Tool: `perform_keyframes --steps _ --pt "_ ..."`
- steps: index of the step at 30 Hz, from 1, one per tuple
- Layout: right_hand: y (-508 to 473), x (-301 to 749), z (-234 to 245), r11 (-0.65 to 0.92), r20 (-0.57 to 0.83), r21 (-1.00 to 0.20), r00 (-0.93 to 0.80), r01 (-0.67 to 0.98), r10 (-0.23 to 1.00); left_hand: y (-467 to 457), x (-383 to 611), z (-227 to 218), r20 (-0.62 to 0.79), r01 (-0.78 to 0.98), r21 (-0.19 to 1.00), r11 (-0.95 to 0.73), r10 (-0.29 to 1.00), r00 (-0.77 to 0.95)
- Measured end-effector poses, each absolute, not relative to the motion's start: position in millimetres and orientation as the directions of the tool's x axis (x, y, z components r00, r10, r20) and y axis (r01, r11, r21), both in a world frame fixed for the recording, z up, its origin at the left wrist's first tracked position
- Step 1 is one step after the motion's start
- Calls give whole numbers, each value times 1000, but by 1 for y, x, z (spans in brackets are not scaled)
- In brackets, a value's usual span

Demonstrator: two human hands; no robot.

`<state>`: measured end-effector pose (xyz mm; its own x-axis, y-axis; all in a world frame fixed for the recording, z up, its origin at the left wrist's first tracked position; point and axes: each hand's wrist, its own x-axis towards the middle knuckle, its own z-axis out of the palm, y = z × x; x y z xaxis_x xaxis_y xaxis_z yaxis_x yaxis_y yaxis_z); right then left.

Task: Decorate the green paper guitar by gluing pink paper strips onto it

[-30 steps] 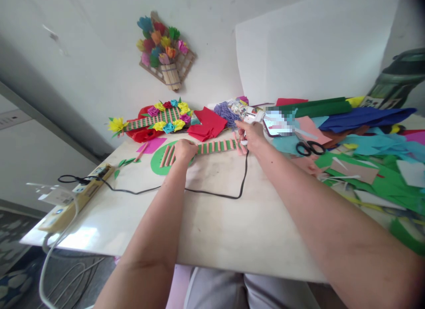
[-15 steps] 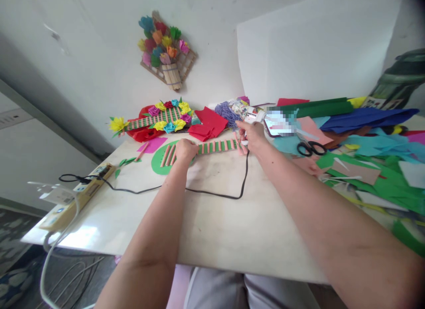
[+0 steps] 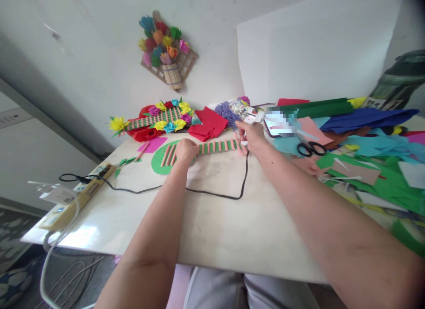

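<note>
A flat green paper guitar (image 3: 212, 148) with rows of pink paper rolls across it lies on the table. My left hand (image 3: 187, 151) rests where its round body meets the neck, fingers closed on it; the fingertips are partly hidden. In my right hand (image 3: 253, 134) is a white glue gun (image 3: 245, 143), with a black cord (image 3: 245, 180) running from its handle. It is held over the neck's right end, where short pink rolls lie crosswise. My fist covers most of the gun, and its nozzle is hard to make out.
A finished flower-trimmed guitar (image 3: 156, 118) and red paper (image 3: 209, 123) lie at the back. Scissors (image 3: 311, 148), a phone (image 3: 279, 124) and coloured paper scraps (image 3: 392, 176) crowd the right. A power strip (image 3: 83, 196) sits at the left edge, beside green paper leaves (image 3: 126, 161).
</note>
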<state>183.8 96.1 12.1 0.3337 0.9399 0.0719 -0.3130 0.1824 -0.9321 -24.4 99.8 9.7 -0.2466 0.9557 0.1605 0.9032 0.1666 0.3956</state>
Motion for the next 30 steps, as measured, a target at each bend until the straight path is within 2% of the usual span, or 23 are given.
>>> perform_keyframes --steps 12,18,22,25,30 --pt "95 182 11 170 65 -934 320 -314 945 93 -21 14 192 921 365 140 956 -222" --pt "92 180 14 164 64 -940 316 -298 947 93 -20 13 195 916 357 181 945 -263" --pt "91 180 14 165 64 -939 318 -301 946 91 -20 17 155 899 376 223 942 -299" --pt "92 180 14 164 65 -943 326 -288 943 89 -23 19 145 896 400 194 952 -271" --pt "94 181 11 179 78 -941 330 -288 941 90 -37 20 224 880 459 124 942 -249"
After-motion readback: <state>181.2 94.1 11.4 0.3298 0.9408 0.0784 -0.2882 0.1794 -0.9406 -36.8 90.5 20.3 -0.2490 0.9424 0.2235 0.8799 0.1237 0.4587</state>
